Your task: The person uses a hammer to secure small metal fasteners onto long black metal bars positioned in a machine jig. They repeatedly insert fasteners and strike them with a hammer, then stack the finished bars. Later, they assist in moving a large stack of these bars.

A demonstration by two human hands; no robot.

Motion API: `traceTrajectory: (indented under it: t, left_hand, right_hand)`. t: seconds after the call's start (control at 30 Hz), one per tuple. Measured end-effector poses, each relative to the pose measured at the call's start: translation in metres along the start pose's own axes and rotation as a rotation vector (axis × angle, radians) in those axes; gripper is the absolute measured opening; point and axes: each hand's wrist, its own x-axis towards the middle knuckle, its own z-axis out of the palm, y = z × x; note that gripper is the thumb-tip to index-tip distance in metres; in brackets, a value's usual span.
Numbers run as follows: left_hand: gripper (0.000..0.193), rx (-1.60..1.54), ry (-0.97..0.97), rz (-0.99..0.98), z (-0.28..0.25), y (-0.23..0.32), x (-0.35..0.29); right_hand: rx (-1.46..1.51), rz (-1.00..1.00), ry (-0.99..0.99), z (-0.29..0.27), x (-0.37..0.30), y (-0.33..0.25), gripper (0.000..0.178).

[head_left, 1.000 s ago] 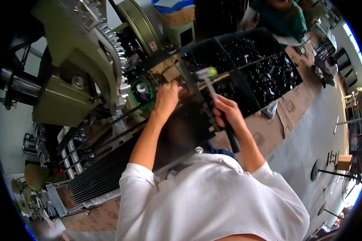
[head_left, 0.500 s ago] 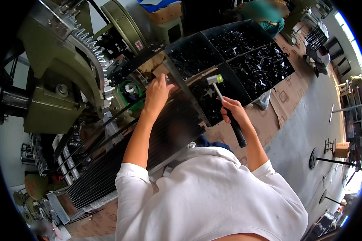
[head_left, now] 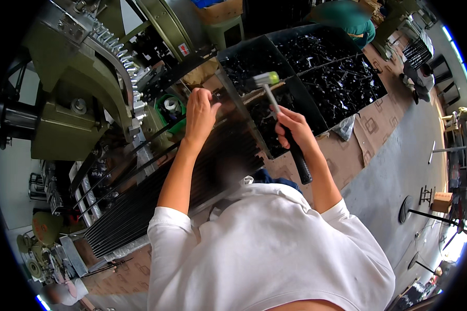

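Note:
My right hand [head_left: 297, 130] grips a mallet [head_left: 294, 147] by its black handle. The mallet has a metal shaft and a blurred head with a yellow-green face, raised over the bin in front of me. To the left, my left hand [head_left: 200, 115] is closed, fingers curled and thumb close to them, at the end of the metal work ledge. A small dark piece shows by its fingertips, but what the fingers hold is hidden. Long black metal tubes [head_left: 155, 207] lie side by side below my left forearm.
A black divided bin [head_left: 290, 75] holds many small dark parts. At left stands a large green machine [head_left: 78, 103] with a row of springs. Beside my left hand sits a green basket [head_left: 177, 126] with a white roll. A person in green [head_left: 366, 33] is beyond the bin.
The mallet has swung up and to the left, its head now higher over the bin. My right hand has moved slightly left and up; my left hand has shifted slightly upward.

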Motion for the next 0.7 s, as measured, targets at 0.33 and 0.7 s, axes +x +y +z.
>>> traceTrajectory:
  t: [0.33,0.7]
  left_hand:
    - [0.022,0.329,0.024,-0.055,0.007,0.022,0.005]
    - [0.012,0.255,0.032,-0.064,0.004,0.023,-0.003]
  right_hand:
    - [-1.224,-0.157,0.177,-0.057,0.032,0.078,0.028]
    - [-1.738,-0.584,0.852,-0.144,0.082,-0.014,0.026]
